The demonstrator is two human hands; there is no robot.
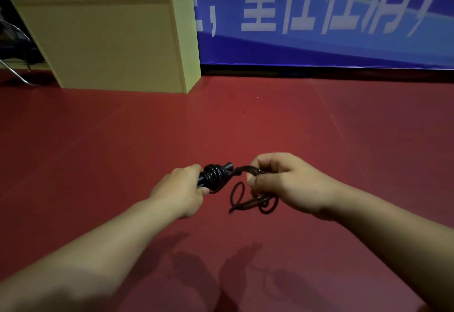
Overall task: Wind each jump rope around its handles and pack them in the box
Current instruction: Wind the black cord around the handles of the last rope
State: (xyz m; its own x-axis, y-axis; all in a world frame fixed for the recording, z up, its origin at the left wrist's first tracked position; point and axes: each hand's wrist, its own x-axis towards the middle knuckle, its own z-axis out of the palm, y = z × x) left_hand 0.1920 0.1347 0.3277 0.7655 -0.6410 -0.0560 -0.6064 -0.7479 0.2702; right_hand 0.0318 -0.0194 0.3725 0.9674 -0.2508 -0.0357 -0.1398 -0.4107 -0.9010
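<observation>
**Almost done winding this one**

Left hand (183, 189) grips the handles (216, 175), held above the red floor (245, 120) well in front of the yellow box (110, 41). Right hand (282, 184) clutches the leftover rope (248, 200). I'd keep the wraps tight and side by side, then tuck in the tail.

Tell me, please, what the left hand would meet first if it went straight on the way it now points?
Probably the right hand. The left hand grips the wound handles, pointing right along them; loose rope hangs between the hands. Depth is unclear.
</observation>
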